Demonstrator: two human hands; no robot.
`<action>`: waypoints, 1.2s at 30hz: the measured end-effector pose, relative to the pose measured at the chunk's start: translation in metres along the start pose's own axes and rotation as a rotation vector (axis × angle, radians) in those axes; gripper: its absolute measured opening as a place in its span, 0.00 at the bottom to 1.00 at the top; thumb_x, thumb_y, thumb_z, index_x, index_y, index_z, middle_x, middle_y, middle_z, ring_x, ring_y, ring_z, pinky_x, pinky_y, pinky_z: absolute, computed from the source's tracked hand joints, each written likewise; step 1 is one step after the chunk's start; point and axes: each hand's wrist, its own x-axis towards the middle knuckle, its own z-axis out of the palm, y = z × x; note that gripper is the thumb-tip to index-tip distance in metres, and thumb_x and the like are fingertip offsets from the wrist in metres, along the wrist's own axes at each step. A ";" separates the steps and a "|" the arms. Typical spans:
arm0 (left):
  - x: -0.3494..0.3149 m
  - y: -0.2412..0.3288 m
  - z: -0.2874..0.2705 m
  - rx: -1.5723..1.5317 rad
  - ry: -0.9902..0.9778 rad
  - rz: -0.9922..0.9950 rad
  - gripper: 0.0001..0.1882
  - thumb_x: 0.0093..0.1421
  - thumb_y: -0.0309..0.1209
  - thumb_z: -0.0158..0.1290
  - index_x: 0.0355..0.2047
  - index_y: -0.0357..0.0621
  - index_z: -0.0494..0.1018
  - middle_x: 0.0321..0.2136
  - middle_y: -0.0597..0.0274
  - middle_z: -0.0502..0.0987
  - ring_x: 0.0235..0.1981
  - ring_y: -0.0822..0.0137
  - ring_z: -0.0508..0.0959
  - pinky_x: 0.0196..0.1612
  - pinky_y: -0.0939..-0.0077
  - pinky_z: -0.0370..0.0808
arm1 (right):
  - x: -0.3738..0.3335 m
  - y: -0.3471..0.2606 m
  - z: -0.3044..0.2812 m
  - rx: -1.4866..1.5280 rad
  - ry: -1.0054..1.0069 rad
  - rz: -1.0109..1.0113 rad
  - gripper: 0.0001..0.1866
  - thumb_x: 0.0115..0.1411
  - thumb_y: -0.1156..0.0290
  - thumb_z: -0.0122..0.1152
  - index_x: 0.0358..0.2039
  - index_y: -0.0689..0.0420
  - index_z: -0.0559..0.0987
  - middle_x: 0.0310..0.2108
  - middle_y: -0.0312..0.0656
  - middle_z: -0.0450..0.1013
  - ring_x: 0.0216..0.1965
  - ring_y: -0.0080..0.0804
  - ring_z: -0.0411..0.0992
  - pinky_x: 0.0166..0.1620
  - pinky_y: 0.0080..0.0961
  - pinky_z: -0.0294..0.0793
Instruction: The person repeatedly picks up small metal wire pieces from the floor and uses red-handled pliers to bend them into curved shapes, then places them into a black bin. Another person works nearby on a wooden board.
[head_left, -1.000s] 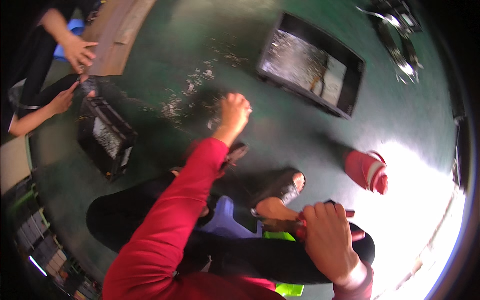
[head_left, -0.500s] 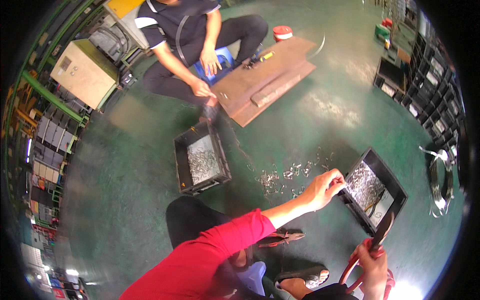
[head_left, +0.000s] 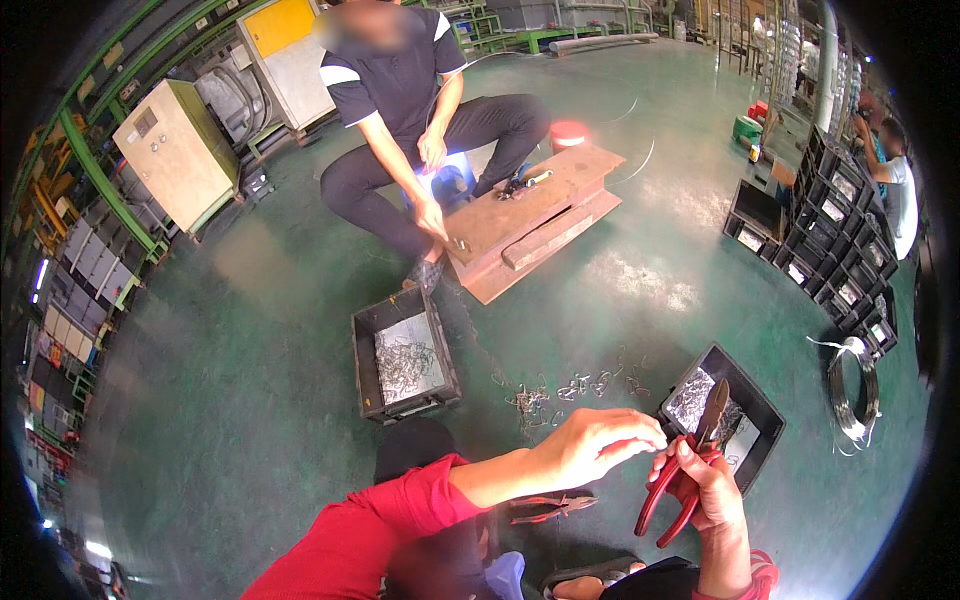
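In my right hand (head_left: 714, 492) is a pair of red-handled pliers (head_left: 711, 415), jaws pointing up and handles apart. My left hand (head_left: 600, 442) is beside it, fingers drawn together toward the right fingertips; what they pinch, if anything, is too small to make out. Just beyond both hands stands a black crate (head_left: 768, 412) holding many small bent silver wire pieces (head_left: 688, 398). More bent wire pieces (head_left: 530, 398) lie loose on the green floor, past my left wrist. A second pair of red-handled pliers (head_left: 560, 506) rests on the floor below my left forearm.
Another black crate (head_left: 362, 372) with wire pieces stands ahead to the left. Beyond it, a co-worker (head_left: 395, 95) sits at a low rusty metal slab (head_left: 540, 205), one hand on it. At right are a wire coil (head_left: 852, 395) and stacked black crates (head_left: 835, 225). Another person (head_left: 900, 190) is behind these.
My left hand has come away from the right crate, back toward my right hand. The right hand has raised the pliers and moved left. The head view has tilted up.
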 end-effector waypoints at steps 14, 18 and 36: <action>-0.006 -0.007 0.003 -0.109 -0.201 0.047 0.14 0.57 0.15 0.52 0.42 0.41 0.75 0.46 0.56 0.77 0.45 0.57 0.80 0.46 0.68 0.78 | -0.012 -0.003 0.007 0.028 0.041 -0.039 0.06 0.57 0.75 0.61 0.30 0.59 0.72 0.28 0.41 0.73 0.32 0.35 0.74 0.40 0.35 0.75; -0.010 -0.009 0.005 -0.128 -0.238 0.054 0.13 0.57 0.16 0.52 0.42 0.40 0.74 0.47 0.56 0.76 0.46 0.58 0.79 0.47 0.68 0.78 | -0.016 -0.004 0.008 0.024 0.074 -0.041 0.06 0.56 0.75 0.61 0.30 0.59 0.72 0.28 0.42 0.73 0.31 0.36 0.75 0.40 0.35 0.75; 0.000 -0.001 -0.016 0.248 -0.030 -0.225 0.22 0.59 0.26 0.56 0.55 0.49 0.71 0.23 0.62 0.79 0.24 0.71 0.80 0.30 0.73 0.76 | -0.020 0.001 -0.002 -0.049 0.158 -0.089 0.07 0.54 0.79 0.62 0.30 0.59 0.72 0.27 0.41 0.72 0.31 0.33 0.73 0.39 0.30 0.72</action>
